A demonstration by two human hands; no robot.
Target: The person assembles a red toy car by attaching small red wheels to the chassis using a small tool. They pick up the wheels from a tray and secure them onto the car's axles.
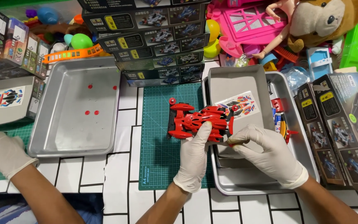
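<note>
Green mat, hands apparently pinching red car body

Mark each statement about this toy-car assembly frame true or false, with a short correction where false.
1. Both gloved hands, left hand and right hand, hold the red car body. True.
2. The left tray holds a sticker sheet. False: it holds only small red parts; the sticker sheet lies in the right tray.
3. The car body is over the green cutting mat. True.
4. A co-worker's gloved hand grips the left tray. False: it rests apart from it.
</note>
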